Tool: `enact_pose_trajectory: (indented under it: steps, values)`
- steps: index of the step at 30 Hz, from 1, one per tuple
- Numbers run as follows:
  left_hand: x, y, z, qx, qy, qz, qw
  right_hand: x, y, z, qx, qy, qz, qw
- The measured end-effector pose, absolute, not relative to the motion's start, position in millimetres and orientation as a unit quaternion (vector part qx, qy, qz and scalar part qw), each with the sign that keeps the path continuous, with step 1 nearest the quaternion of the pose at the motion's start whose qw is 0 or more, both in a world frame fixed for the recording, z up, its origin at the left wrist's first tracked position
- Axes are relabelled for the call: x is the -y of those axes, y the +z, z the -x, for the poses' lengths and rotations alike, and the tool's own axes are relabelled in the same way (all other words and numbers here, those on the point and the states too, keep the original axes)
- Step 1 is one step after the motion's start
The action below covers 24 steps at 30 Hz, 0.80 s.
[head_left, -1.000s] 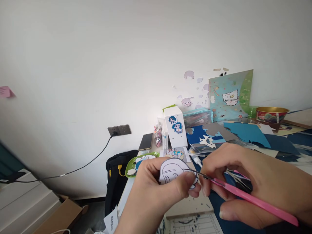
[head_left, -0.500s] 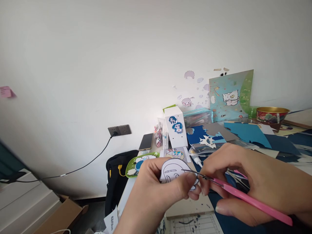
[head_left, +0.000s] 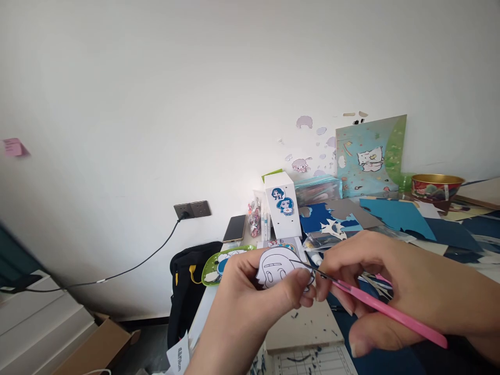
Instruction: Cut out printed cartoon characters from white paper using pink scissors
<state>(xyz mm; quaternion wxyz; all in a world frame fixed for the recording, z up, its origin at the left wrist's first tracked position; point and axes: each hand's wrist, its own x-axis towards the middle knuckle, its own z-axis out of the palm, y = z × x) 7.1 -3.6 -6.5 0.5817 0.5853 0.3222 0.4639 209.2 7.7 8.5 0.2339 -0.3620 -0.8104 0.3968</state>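
Observation:
My left hand (head_left: 258, 302) pinches a white paper cutout (head_left: 275, 263) printed with a cartoon face in dark outline, thumb on its front. In my right hand (head_left: 398, 291) is a pair of scissors (head_left: 390, 311) with pink handles. Their thin dark blades point left and lie over the cutout's right edge, close to my left thumb. Whether the blades are apart is too fine to make out. Below the hands, small dark paper scraps lie on a pale board (head_left: 300, 330) and a printed sheet (head_left: 318, 363).
Behind the hands stand a white box (head_left: 282, 221) with stickers and a phone (head_left: 235, 228). A green tray (head_left: 211, 265) sits left, above a black backpack (head_left: 180, 297). Blue paper sheets (head_left: 398, 216) and a red-gold bowl (head_left: 437, 186) occupy the right.
The cutout has tilted slightly in my left hand. The scissors have shifted a little up and left, their tips now nearer the cutout's upper right edge.

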Motion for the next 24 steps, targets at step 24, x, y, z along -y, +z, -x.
enact_pose_trajectory:
  steps: [24]
  values:
    - [4.0,-7.9,-4.3,-0.386,0.483,-0.573,0.539,-17.6,15.0,-227.0,0.754,0.408,0.419,0.299]
